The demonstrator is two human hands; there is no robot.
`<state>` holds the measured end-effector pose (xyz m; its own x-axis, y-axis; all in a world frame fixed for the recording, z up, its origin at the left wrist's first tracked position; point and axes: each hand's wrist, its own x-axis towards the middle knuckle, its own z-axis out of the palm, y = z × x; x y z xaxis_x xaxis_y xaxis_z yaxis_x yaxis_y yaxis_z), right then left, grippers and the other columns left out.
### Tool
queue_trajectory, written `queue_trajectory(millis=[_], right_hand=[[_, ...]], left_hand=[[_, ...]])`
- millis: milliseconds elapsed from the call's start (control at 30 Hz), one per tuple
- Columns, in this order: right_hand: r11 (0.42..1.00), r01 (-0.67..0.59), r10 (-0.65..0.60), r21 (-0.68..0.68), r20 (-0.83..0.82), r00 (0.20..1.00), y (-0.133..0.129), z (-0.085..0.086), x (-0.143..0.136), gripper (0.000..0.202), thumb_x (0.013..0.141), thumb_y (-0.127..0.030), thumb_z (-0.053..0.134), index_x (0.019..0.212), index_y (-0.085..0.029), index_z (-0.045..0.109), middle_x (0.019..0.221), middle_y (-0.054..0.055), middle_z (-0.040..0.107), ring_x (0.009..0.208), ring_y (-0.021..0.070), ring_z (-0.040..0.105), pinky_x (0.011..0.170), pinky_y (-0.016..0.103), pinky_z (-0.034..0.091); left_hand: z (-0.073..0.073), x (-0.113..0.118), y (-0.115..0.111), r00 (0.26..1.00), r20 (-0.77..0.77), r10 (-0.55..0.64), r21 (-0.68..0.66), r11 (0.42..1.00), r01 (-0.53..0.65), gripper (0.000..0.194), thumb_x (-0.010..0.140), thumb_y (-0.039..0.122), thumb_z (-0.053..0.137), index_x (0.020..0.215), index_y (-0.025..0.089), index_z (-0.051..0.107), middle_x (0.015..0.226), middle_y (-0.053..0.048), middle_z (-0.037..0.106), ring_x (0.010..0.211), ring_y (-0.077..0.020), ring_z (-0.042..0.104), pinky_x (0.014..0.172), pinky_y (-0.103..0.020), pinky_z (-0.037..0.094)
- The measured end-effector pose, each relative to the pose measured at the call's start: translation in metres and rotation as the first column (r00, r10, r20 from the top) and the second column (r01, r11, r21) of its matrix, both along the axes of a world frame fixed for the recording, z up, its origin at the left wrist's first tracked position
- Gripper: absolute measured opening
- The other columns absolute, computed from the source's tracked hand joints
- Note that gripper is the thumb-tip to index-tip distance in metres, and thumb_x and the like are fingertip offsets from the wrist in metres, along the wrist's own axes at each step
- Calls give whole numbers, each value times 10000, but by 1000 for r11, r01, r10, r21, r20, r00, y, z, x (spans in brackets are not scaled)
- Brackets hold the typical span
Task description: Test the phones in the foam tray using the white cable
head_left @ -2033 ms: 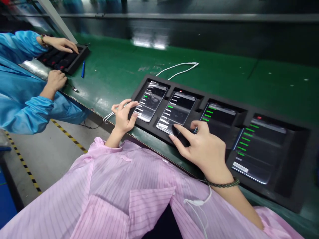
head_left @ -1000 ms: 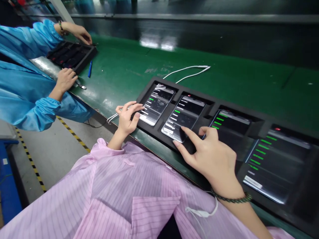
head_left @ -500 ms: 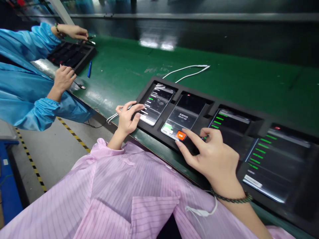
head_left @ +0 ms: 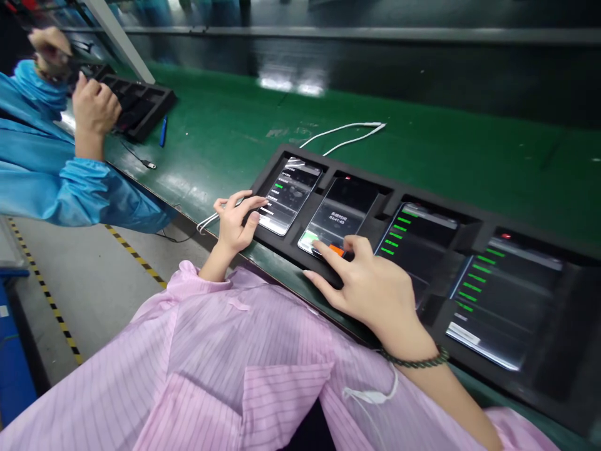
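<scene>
Several smartphones lie screen up in a long black foam tray (head_left: pixel 328 164). My right hand (head_left: pixel 375 282), fingers apart, reaches over the second smartphone (head_left: pixel 345 210), its index fingertip at the green button low on the screen. That screen also shows a clock reading and an orange button partly covered by my fingers. My left hand (head_left: pixel 235 222) is open, with fingertips at the left edge of the first smartphone (head_left: pixel 291 194), which lists lines of text. The third smartphone (head_left: pixel 417 244) and the fourth smartphone (head_left: pixel 509 294) show green text lines; my right hand hides part of the third.
A white cable (head_left: pixel 347 128) lies behind the tray on the green bench (head_left: pixel 225 119). At the left, a co-worker in blue sleeves (head_left: pixel 89 188) has both hands near another black tray (head_left: pixel 150 109). A blue pen-like tool (head_left: pixel 163 131) and a dark cable plug (head_left: pixel 148 164) lie nearby.
My right index finger has moved left from the orange button to the green one. My left hand stays by the first smartphone. The co-worker's hands have moved left and up.
</scene>
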<state>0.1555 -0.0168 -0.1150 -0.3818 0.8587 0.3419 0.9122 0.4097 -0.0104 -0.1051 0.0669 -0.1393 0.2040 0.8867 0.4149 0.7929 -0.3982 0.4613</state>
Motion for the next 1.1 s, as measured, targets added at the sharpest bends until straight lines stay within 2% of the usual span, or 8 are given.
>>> queue_trajectory(millis=[233,333,433,500,633,767,933,1100], right_hand=[[995,-5,11,-102,51,999,4,3,-8,553,974,-629,426,1231,-257,744,1065,118,608,523,75,341,516,243,189],[1000,21,-21,-10,-15,1000,3,0,-5,549,988,-610,419,1187,-232,763,1010,106,609,521,68,339,502,225,199],[988,62,-51,139,-83,995,1,-3,0,464,999,-533,477,1068,-203,796,915,82,595,530,60,356,488,202,200],[977,98,-79,187,-109,991,0,-4,2,408,991,-492,525,999,-197,807,879,69,584,535,55,354,482,197,190],[982,147,-134,115,-111,985,-1,-5,2,397,984,-492,529,980,-218,815,883,70,579,548,57,335,488,214,181],[982,157,-147,106,-93,985,0,-4,0,409,984,-504,517,1033,-223,809,919,79,586,555,60,345,489,211,191],[988,155,-156,-8,-93,983,1,-3,1,409,973,-523,519,1026,-243,813,958,89,580,557,58,338,500,227,189],[993,114,-110,39,-95,989,1,-7,5,370,969,-506,552,1029,-247,809,937,77,586,564,54,366,503,223,198]], left_hand=[[1,1,0,999,-29,22,-26,999,-22,547,1018,551,224,1154,264,670,1076,-61,785,1234,-283,594,1006,-477,225],[1,1,0,1000,-21,20,-25,999,-21,546,1018,545,227,1162,258,669,1081,-65,783,1236,-284,591,1012,-481,223],[0,1,0,1000,-18,25,-16,1000,-25,613,1017,590,185,1151,249,676,1077,-67,786,1231,-277,601,1009,-478,234],[0,1,0,999,-25,26,-7,1000,-26,655,1015,618,157,1144,246,680,1068,-68,788,1225,-274,609,1006,-479,244],[-1,1,0,1000,-10,10,25,1000,-10,656,1017,635,165,1139,246,679,1051,-70,789,1209,-279,625,987,-492,265],[0,1,0,1000,-8,14,28,999,-14,667,1015,642,153,1124,247,679,1054,-66,791,1204,-278,631,979,-496,268],[-1,1,0,1000,-10,14,-1,1000,-14,605,1018,593,189,1140,258,677,1068,-67,784,1223,-282,606,1001,-487,243],[-1,1,0,1000,-13,17,-18,1000,-17,621,1012,604,180,1143,265,683,1077,-64,783,1228,-284,599,1005,-480,233]])
